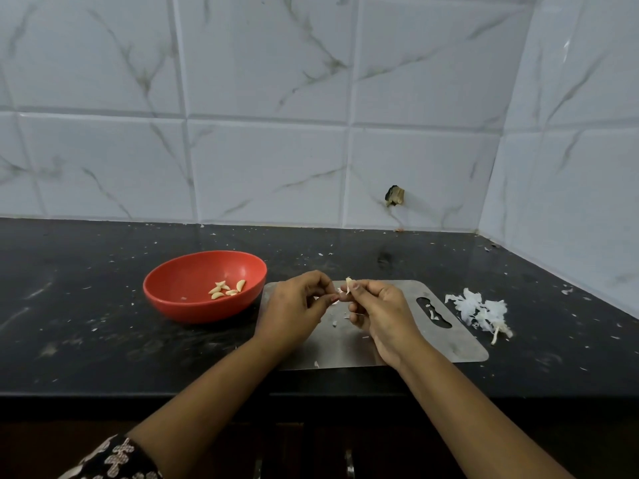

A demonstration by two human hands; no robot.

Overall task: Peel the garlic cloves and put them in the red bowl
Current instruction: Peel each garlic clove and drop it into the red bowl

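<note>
A patterned fabric sleeve (114, 458) edges the lower left corner, and two bare forearms reach over the front lip of a glossy black stone countertop (86, 323) flecked with papery scraps. Both hands hover over a thin, flat steel board (345, 347) with rounded corners and a wavy handle slot. The right hand (380, 312) pinches a small pale garlic clove (349, 283) between thumb and forefinger, its pointed tip upward. The left hand (297, 305), fingers curled, nips the clove's lower end. Right of the board lies a heap of thin white peels (480, 311). To the left sits the smooth round red bowl (193, 309) holding several curved peeled cloves (226, 290). Behind rise marble-veined white tiles (259, 167), one with a ragged hole (394, 196).
</note>
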